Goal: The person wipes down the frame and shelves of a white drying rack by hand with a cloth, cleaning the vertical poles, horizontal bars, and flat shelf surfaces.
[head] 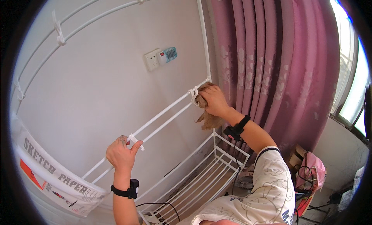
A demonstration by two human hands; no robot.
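Observation:
A white metal rack (168, 106) stands against the wall, with a pair of thin parallel rails crossing in front of me. My left hand (121, 153) is wrapped around these rails, its thumb beside a white plastic hook (136, 141). At the rails' right end, my right hand (214, 99) presses a crumpled brown cloth (211, 121) against the rack, close to the corner post (204, 41). Part of the cloth hangs below the fingers. Another white hook (193, 96) sits on the rails just left of that hand.
A slatted bottom shelf (200, 181) lies below, a black cable (162, 203) near it. A printed paper pad package (62, 178) is at lower left. Pink curtains (267, 65) hang on the right. The wall socket (151, 60) holds a blue-and-white plug-in device (168, 55). A pink bag (315, 168) stands lower right.

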